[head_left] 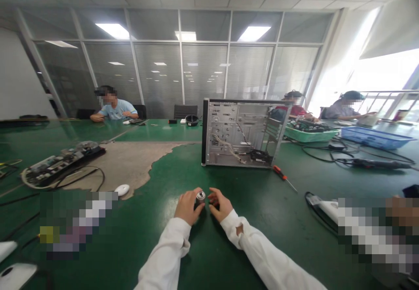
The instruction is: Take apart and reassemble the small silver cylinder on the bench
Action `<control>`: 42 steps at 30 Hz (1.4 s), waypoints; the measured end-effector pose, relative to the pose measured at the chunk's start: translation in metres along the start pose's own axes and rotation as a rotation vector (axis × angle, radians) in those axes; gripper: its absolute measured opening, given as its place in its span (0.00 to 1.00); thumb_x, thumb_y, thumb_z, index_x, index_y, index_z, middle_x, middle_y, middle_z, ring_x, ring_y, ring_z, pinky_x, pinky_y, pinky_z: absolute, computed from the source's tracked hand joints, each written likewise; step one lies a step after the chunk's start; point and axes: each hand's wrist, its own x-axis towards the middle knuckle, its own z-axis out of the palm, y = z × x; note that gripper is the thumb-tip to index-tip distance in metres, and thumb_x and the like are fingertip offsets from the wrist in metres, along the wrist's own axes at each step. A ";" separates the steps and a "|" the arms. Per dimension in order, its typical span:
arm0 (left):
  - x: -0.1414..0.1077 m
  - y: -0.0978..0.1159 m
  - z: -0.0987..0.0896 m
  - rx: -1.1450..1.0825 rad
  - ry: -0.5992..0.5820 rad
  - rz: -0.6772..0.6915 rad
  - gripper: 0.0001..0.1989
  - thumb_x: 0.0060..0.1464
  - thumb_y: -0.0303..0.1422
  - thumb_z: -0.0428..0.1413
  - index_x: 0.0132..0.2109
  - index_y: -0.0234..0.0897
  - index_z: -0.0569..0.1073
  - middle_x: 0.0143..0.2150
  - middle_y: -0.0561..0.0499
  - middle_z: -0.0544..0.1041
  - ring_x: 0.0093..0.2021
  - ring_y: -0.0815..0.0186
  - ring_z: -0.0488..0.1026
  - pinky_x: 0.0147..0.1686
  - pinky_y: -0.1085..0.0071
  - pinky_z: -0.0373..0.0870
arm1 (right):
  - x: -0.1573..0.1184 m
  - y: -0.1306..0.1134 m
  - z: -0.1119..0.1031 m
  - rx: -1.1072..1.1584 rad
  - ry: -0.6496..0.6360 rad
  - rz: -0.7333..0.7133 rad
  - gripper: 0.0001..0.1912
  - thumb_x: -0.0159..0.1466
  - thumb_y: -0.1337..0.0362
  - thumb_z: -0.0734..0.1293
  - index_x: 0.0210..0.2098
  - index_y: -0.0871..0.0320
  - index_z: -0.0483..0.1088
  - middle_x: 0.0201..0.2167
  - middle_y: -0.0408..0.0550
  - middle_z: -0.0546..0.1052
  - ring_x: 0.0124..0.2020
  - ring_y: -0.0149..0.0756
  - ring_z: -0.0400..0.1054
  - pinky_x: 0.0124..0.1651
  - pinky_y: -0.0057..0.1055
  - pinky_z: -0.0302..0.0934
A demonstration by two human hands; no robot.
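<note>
My left hand (pixel 188 206) wraps its fingers and thumb around a small silver cylinder (pixel 200 197) that stands upright over the green table. A dark spot shows on the cylinder's top; its far side is hidden by my fingers. Just to the right, my right hand (pixel 221 203) has its fingers curved and apart, with a gap between them and the cylinder and nothing in its grasp. Beyond both hands stands an open computer case (pixel 242 135), with loose wires and a black fan (pixel 260 154) inside. At its lower right corner lies a screwdriver (pixel 280 173) with a red and black handle.
On the left, a power strip (pixel 65 161) and cables lie by a torn patch (pixel 131 161) of tabletop. A green basket (pixel 310 136) of parts and a blue basket (pixel 376 139) stand at the right. Several people sit across the table; another person's hand (pixel 402 215) is at far right.
</note>
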 end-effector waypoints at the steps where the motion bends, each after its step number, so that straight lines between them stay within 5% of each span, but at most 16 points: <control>1: 0.000 0.001 0.000 0.023 -0.006 0.019 0.19 0.44 0.31 0.52 0.46 0.40 0.63 0.41 0.48 0.70 0.42 0.59 0.65 0.42 0.62 0.58 | 0.000 -0.001 0.000 -0.005 0.000 -0.003 0.29 0.45 0.75 0.59 0.47 0.57 0.52 0.34 0.45 0.69 0.31 0.28 0.64 0.33 0.28 0.62; 6: 0.000 0.003 0.002 -0.100 0.026 -0.028 0.17 0.42 0.31 0.53 0.44 0.41 0.66 0.41 0.48 0.71 0.41 0.58 0.65 0.41 0.63 0.58 | -0.001 -0.004 -0.002 -0.014 -0.004 -0.016 0.28 0.45 0.75 0.58 0.47 0.57 0.53 0.34 0.45 0.69 0.31 0.28 0.65 0.33 0.28 0.62; 25: 0.008 0.012 0.004 -1.225 0.088 -0.528 0.24 0.36 0.37 0.60 0.40 0.38 0.59 0.22 0.56 0.70 0.23 0.70 0.69 0.26 0.73 0.64 | -0.004 -0.018 -0.008 0.180 0.051 -0.062 0.20 0.52 0.68 0.61 0.44 0.57 0.56 0.32 0.46 0.70 0.30 0.29 0.66 0.26 0.24 0.62; 42: 0.000 0.012 0.001 -1.597 -0.149 -0.614 0.21 0.39 0.36 0.59 0.41 0.36 0.63 0.29 0.50 0.72 0.25 0.67 0.71 0.25 0.72 0.66 | -0.014 -0.046 -0.010 0.216 -0.002 -0.214 0.30 0.48 0.65 0.64 0.50 0.55 0.54 0.47 0.52 0.61 0.33 0.31 0.64 0.25 0.24 0.61</control>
